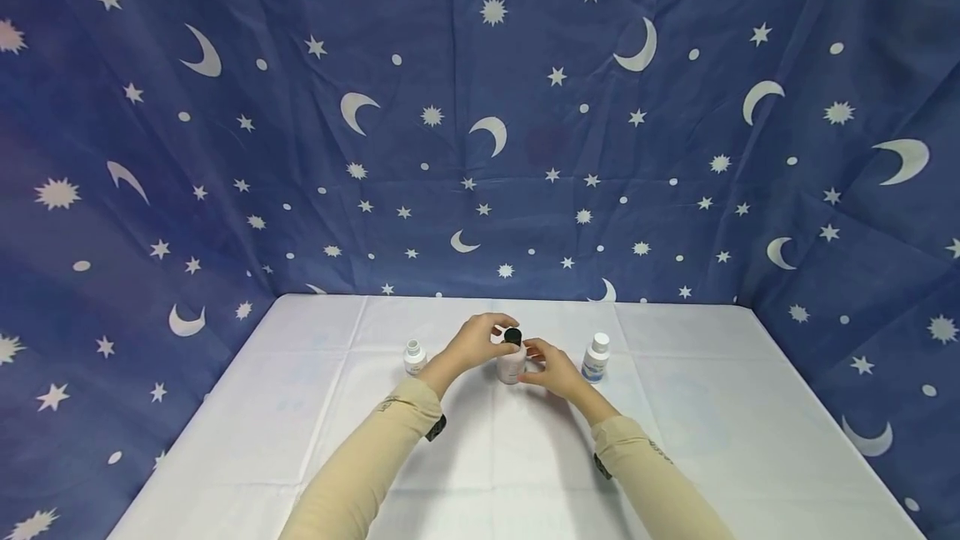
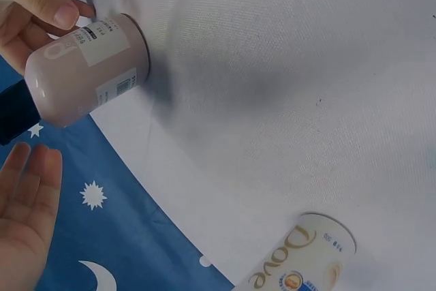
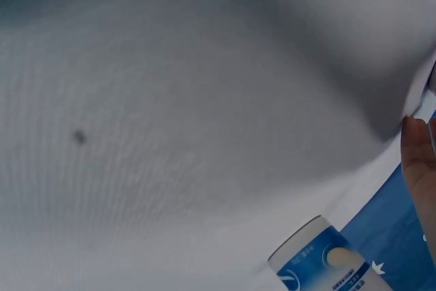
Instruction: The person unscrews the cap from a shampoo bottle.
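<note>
A pink bottle [image 1: 511,367] with a black cap [image 1: 513,336] stands upright on the white-covered table between both hands. In the left wrist view this bottle [image 2: 95,66] shows white printed labels, one with a barcode. My right hand [image 1: 553,369] grips its side, thumb toward me. My left hand [image 1: 474,342] is raised at the cap, thumb in front and fingers behind. Seen from the left wrist, the straight fingers [image 2: 42,182] of that hand lie apart from the black cap [image 2: 17,114].
Left of the hands stands a white Dove bottle [image 1: 415,358]. Right of them is a white bottle with a blue label [image 1: 596,358] and white cap. A white cloth [image 1: 300,407] covers the table. Behind and beside it hangs a blue curtain [image 1: 450,90] with moons and stars.
</note>
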A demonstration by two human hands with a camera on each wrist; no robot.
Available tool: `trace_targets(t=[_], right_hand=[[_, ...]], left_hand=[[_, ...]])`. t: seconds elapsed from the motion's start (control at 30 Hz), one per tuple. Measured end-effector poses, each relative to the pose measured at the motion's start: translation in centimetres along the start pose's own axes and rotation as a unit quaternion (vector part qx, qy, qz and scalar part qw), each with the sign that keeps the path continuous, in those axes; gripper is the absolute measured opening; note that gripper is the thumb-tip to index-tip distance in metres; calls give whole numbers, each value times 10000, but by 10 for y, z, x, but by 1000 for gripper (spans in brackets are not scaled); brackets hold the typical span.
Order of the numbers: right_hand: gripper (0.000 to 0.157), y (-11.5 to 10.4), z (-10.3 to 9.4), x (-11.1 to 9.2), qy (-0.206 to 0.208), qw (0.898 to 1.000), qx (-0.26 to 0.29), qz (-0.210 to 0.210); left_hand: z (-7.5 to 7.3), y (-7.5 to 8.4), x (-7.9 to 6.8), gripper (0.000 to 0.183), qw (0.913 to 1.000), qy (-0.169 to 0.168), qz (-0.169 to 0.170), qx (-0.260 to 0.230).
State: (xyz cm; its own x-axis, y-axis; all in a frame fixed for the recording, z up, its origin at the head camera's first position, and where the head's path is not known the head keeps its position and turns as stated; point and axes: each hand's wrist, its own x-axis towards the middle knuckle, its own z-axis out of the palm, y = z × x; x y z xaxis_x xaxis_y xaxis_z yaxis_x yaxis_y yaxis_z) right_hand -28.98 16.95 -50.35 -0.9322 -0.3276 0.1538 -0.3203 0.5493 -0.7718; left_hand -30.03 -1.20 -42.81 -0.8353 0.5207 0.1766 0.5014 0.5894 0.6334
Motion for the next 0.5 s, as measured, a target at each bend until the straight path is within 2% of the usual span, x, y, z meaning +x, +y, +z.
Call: trace_targets(t=[0.13, 0.33, 0.5], right_hand=[[60, -2, 6, 4, -37, 9995, 255, 204], [58, -5, 14, 10, -31, 9993, 318, 167], [58, -9, 17, 13, 30, 9992, 312, 261]], left_hand=[[6, 1, 0, 38, 9998, 29, -70, -181], [14, 3, 4, 33, 9988, 175, -449, 72], [13, 3, 5, 29, 9975, 322, -635, 50]])
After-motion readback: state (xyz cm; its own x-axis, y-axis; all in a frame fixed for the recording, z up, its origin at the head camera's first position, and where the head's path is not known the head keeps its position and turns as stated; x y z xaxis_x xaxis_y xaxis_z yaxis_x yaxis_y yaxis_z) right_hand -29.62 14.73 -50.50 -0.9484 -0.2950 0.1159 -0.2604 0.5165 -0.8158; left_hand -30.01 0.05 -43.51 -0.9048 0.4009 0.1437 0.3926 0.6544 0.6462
